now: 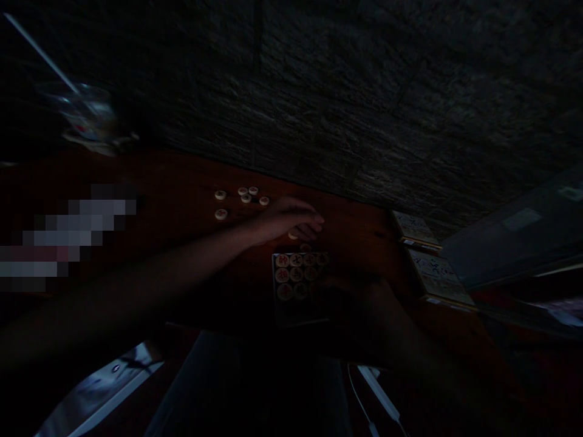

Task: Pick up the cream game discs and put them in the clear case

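The scene is very dark. My left hand (291,220) is over the table just beyond a shallow box (301,317), its fingers curled downward. Below those fingers lies a round Chinese chess piece (292,236), with another piece (306,247) nearer the box; whether the fingers pinch anything is hidden. Inside the box, discs with red or dark characters, such as a red-marked Chinese chess piece (282,260), lie in rows. My right hand (359,288) is at the box's right side in deep shadow. Its fingers reach toward the discs but cannot be made out.
Several loose pieces (246,198) lie on the wooden table (182,173) to the left. A clear cup (88,115) with a straw stands at the far left. Two flat printed boxes (439,276) rest at the right. A stone wall (319,109) rises behind the table.
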Available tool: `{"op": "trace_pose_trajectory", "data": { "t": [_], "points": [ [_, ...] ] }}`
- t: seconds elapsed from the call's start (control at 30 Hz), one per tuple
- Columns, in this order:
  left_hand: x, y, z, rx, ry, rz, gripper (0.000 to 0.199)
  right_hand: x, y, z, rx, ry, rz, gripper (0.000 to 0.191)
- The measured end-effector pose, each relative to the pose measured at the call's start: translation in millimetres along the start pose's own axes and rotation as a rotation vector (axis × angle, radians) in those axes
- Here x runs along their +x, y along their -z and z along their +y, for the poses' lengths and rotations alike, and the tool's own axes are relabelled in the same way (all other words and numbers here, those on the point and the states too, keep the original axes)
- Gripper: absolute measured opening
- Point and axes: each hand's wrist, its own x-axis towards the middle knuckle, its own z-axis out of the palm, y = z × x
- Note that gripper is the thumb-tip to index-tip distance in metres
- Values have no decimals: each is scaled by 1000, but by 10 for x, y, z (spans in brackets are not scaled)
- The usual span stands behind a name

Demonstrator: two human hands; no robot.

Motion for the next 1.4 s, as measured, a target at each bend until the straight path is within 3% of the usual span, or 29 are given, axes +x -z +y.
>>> {"op": "trace_pose_trajectory", "data": {
  "t": [0.27, 0.47, 0.57, 0.67, 0.83, 0.97, 1.1, 1.4],
  "points": [
    [4, 9, 2, -37, -9, 8, 16, 16, 0, -8, 14, 3, -16, 21],
    [8, 51, 18, -73, -41, 63, 17, 65, 229, 39, 118, -3, 115, 18],
    [27, 82, 36, -87, -96, 165, 17, 305, 438, 170, 154, -56, 206, 12],
    [53, 132, 74, -87, -169, 298, 14, 736, 506, 374, 264, -91, 325, 14],
    [84, 322, 146, -9, -280, 552, 19, 1371, 81, 768, 380, -196, 568, 32],
    [117, 524, 170, 61, -373, 698, 21, 1443, -247, 994, 412, -229, 552, 38],
    [134, 616, 181, 161, -419, 764, 26, 1368, -275, 1113, 419, -240, 501, 33],
    [110, 642, 130, 401, -396, 722, 22, 1379, -241, 1036, 219, -128, 353, 39]
  ]
}}
